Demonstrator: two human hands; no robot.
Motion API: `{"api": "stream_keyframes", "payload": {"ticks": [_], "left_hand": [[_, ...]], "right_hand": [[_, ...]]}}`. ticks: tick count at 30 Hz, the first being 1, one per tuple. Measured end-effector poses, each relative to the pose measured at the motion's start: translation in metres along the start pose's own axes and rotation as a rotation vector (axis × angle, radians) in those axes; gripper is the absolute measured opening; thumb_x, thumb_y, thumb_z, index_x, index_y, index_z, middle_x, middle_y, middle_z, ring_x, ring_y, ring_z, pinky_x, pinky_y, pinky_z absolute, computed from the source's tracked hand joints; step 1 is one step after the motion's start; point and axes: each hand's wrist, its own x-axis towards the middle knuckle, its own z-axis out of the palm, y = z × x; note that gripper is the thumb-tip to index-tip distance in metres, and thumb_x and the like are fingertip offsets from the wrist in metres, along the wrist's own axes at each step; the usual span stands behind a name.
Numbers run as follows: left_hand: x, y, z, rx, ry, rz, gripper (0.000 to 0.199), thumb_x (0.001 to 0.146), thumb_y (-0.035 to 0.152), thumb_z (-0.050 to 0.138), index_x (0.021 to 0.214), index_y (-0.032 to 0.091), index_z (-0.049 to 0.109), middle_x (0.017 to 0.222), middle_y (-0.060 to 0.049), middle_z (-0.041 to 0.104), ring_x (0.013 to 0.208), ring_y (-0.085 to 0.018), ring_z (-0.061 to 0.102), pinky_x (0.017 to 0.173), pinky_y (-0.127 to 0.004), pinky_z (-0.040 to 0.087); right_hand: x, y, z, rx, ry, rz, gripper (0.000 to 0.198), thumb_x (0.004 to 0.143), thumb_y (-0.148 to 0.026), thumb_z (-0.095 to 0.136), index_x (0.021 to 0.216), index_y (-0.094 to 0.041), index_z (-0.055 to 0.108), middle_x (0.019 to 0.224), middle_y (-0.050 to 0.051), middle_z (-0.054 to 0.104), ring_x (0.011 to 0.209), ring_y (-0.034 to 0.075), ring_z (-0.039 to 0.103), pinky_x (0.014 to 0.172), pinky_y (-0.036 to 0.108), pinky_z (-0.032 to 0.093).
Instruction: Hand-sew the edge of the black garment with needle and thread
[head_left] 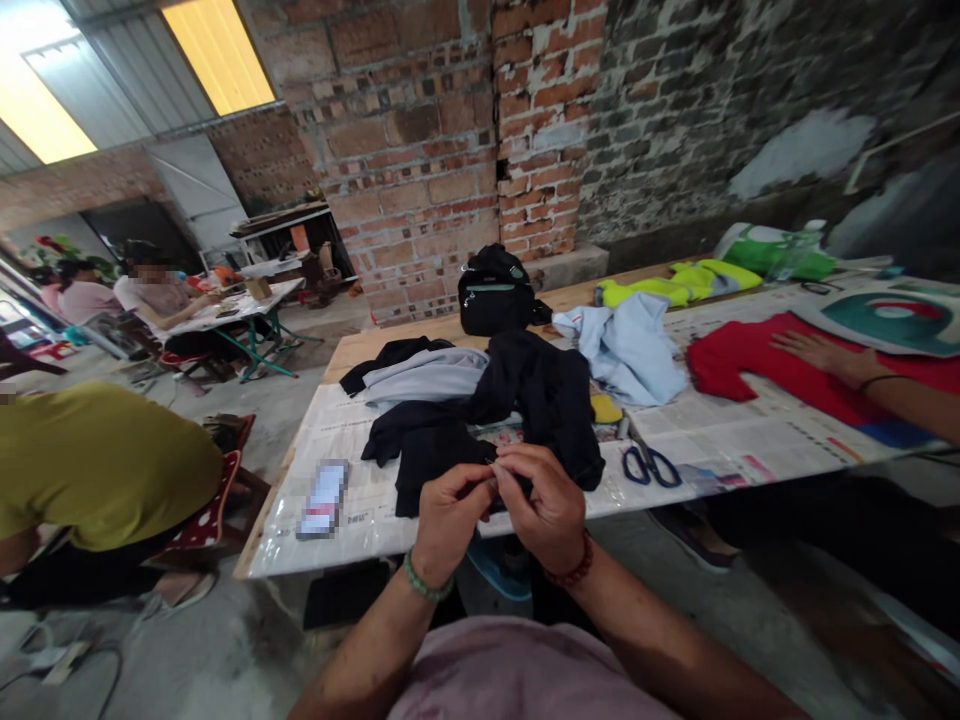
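the left hand (454,505) and the right hand (551,500) meet at the near edge of the table (352,355), thumbs and fingertips closed in a pinch on something small and thin (491,461) — too tiny to identify. just beyond them lies a dark garment (544,385); whether the fingertips touch it, i cannot tell.

printed sheets (307,455), like newspaper, cover the tabletop, their lines of characters too small to read. the phone (324,500) to the left has a pixelated screen, so nothing on it is legible. the black bag (495,300) at the back carries a faint mark near its top, also unreadable. a pale blue garment (630,350) shows a small red-and-white tag — no wording can be made out. scissors (651,466) lie right of the dark garment, and another person's hand (821,355) rests flat on a red garment (742,350).
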Motion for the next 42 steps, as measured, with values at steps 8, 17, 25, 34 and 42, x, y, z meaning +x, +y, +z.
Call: {"api": "stream_keyframes", "payload": {"ticks": [8, 17, 25, 34, 42], "left_hand": [[0.0003, -0.0039, -0.0007, 0.004, -0.017, -0.006, 0.016, 0.068, 0.026, 0.059, 0.076, 0.014, 0.067, 0.051, 0.002, 0.054, 0.042, -0.005, 0.044, 0.038, -0.014, 0.033], [0.001, -0.0041, -0.0001, -0.032, -0.025, -0.044, 0.018, 0.067, 0.027, 0.06, 0.076, 0.013, 0.067, 0.05, 0.003, 0.052, 0.042, -0.005, 0.043, 0.036, -0.013, 0.031], [0.0002, -0.0014, 0.0007, -0.034, -0.009, -0.041, 0.017, 0.065, 0.027, 0.061, 0.074, 0.013, 0.067, 0.05, 0.002, 0.053, 0.041, -0.005, 0.043, 0.036, -0.014, 0.031], [0.0013, -0.0067, -0.0008, -0.008, -0.015, -0.032, 0.016, 0.067, 0.025, 0.059, 0.075, 0.014, 0.067, 0.052, 0.003, 0.055, 0.043, -0.005, 0.044, 0.039, -0.014, 0.033], [0.001, -0.0086, -0.0016, 0.021, -0.015, -0.014, 0.017, 0.068, 0.025, 0.058, 0.077, 0.014, 0.067, 0.056, 0.002, 0.056, 0.044, -0.006, 0.046, 0.041, -0.015, 0.036]], "right_hand": [[0.0003, -0.0009, -0.0005, -0.007, 0.009, 0.002, 0.016, 0.074, -0.008, 0.053, 0.084, -0.019, 0.058, 0.083, 0.005, 0.061, 0.083, 0.015, 0.059, 0.074, 0.031, 0.05], [-0.0001, -0.0012, -0.0008, 0.02, 0.006, 0.003, 0.019, 0.073, -0.006, 0.054, 0.086, -0.019, 0.058, 0.084, 0.005, 0.061, 0.084, 0.015, 0.058, 0.074, 0.031, 0.049], [0.0, -0.0001, -0.0009, 0.012, -0.004, 0.013, 0.017, 0.073, -0.007, 0.054, 0.085, -0.019, 0.058, 0.084, 0.005, 0.061, 0.083, 0.015, 0.058, 0.075, 0.031, 0.049], [-0.0001, -0.0011, 0.001, 0.007, -0.003, 0.01, 0.017, 0.073, -0.007, 0.053, 0.084, -0.019, 0.057, 0.083, 0.005, 0.061, 0.083, 0.015, 0.058, 0.074, 0.031, 0.05], [-0.0019, 0.0, 0.0021, 0.01, -0.009, 0.015, 0.018, 0.073, -0.007, 0.054, 0.085, -0.019, 0.057, 0.084, 0.005, 0.061, 0.083, 0.015, 0.058, 0.075, 0.031, 0.05]]}}
